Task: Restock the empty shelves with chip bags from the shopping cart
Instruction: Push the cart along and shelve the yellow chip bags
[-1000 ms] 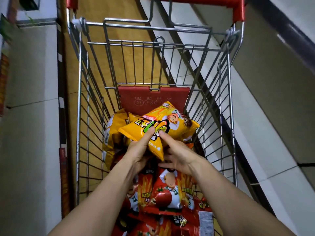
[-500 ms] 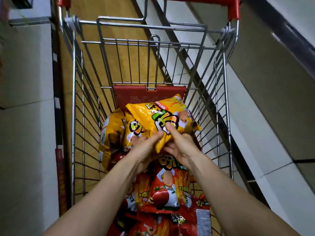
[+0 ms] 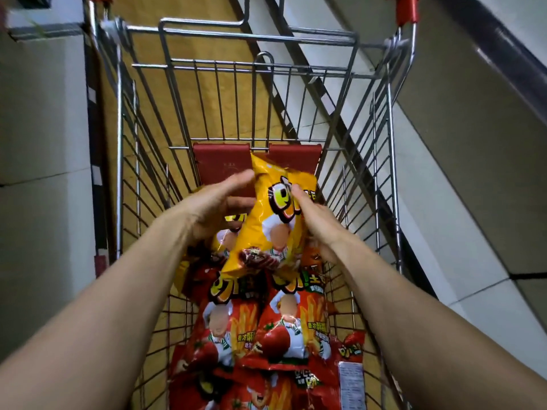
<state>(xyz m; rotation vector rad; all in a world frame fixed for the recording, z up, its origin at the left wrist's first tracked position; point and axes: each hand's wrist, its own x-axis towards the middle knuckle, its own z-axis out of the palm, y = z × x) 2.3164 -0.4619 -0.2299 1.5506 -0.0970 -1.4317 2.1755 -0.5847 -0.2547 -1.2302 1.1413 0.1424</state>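
Note:
A yellow chip bag stands upright above the wire shopping cart. My right hand grips its right edge, thumb on the front of the bag. My left hand is spread at the bag's upper left edge with fairly straight fingers, fingertips touching it. Below lie several red chip bags along the cart's bottom. More yellow bags lie partly hidden under my left wrist. No shelf is in view.
The cart's red seat flap stands just behind the held bag, and its red handle ends are at the top. Grey floor tiles lie left, and a dark-striped pale floor lies right.
The yellow bag has turned from lying flat across to standing upright and has risen a little. My left hand's fingers have opened and slid to its upper left edge. The view shifted closer.

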